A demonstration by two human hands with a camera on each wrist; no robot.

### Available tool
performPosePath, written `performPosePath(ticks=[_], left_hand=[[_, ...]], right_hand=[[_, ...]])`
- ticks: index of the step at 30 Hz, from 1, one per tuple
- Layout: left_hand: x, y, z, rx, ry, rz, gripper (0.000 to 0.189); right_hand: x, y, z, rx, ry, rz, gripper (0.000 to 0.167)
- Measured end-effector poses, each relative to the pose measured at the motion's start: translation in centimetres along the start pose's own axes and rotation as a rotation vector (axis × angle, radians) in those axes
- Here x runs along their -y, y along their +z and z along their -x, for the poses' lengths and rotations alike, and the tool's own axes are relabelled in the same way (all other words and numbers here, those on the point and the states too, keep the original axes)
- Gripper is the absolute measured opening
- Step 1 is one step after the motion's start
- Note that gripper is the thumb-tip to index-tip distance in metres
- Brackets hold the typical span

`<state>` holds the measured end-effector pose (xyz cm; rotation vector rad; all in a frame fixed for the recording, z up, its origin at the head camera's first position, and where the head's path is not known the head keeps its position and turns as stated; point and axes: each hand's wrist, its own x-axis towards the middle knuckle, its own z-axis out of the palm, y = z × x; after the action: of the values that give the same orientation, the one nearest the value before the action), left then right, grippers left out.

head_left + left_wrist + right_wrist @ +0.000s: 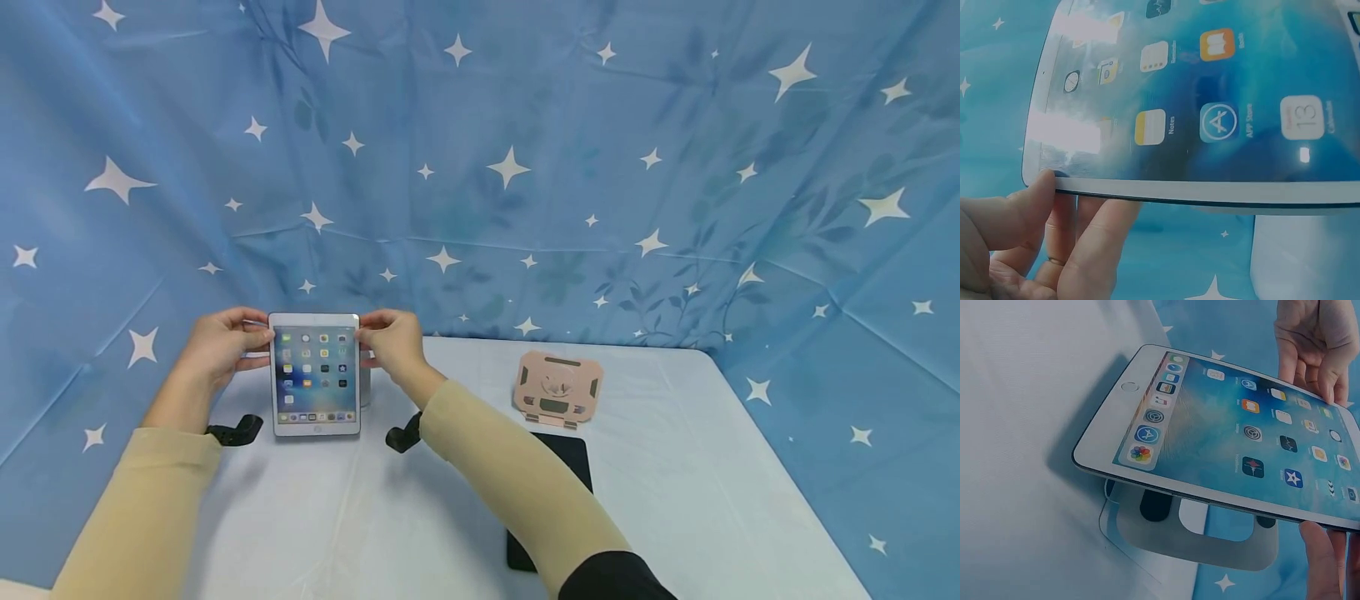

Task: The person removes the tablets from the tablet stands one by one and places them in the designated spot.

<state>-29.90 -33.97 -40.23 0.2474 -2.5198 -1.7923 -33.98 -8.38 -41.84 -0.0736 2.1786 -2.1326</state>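
Note:
A white-framed tablet [316,375] stands upright at the table's left, its lit screen with rows of app icons facing me. My left hand [223,343] pinches its upper left edge, thumb on the front and fingers behind, as the left wrist view shows. At the upper right edge, my right hand [397,342] grips it in the same way. Behind the tablet, a grey stand [1222,550] with a cut-out and dark pads shows in the right wrist view. Most of this stand is hidden by the tablet, and I cannot tell whether they touch.
A pink folding stand [557,387] lies on the white-covered table [675,475] right of the middle. Below it is a flat black rectangular thing [570,457], partly hidden by my right forearm. A blue star-patterned curtain [480,125] hangs behind the table.

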Motion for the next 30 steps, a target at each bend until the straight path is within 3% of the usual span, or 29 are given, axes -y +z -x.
performPosePath(ticks=[14, 30], left_hand=[[0.4, 0.3, 0.4, 0.045, -0.047, -0.088, 0.047], [1.7, 1.2, 1.0, 0.105, -0.071, -0.059, 0.037]], right_hand=[[-0.8, -0.7, 0.8, 0.033, 0.039, -0.009, 0.014], [-3.1, -1.1, 1.3, 0.028, 0.078, -0.022, 0.013]])
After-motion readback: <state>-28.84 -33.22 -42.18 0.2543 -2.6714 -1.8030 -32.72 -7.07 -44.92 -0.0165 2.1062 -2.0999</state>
